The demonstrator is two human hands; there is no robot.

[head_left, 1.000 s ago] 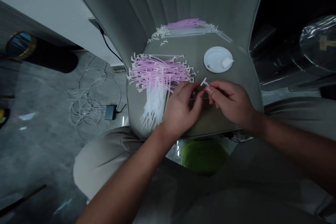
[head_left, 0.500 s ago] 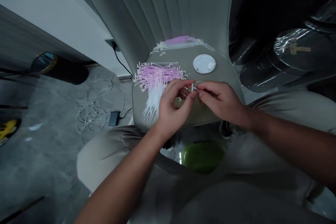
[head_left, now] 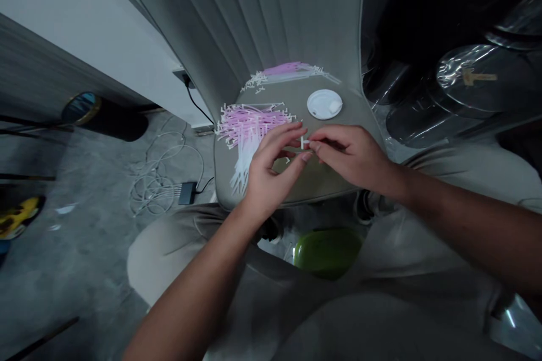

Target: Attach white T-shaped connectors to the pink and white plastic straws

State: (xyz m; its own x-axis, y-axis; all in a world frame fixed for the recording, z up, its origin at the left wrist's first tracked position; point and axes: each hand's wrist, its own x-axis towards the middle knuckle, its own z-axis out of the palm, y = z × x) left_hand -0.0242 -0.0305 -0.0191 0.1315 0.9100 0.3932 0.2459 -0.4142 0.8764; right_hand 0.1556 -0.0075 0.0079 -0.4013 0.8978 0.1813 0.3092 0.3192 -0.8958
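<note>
- Green container (head_left: 326, 254) sitting low, beneath the seat's front edge; its contents not showing clearly.
- Left hand (head_left: 271, 172) hovering over the front of the chair seat (head_left: 332, 180), thumb and fingers spreading apart around the head of a white T-shaped piece (head_left: 302, 142); cannot tell whether any fingertip is touching it.
- Right hand (head_left: 355, 152) pinching that piece's stem between thumb and forefinger, crossbar pointing toward the left hand.
- Pile of pink and white sticks (head_left: 248, 124) lying beyond the left hand, many bearing white end pieces; the white ones fanning toward the front.
- White dish (head_left: 314, 102) resting on the seat beyond the right hand, holding a small white lump (head_left: 335, 107) at its right side.
- Farther back, more sticks (head_left: 288, 71) lying in a row near the backrest, small white connectors (head_left: 257, 79) clustering at their left end.
- Clear cylinder (head_left: 417, 118) lying right of the chair; contents unclear.
</note>
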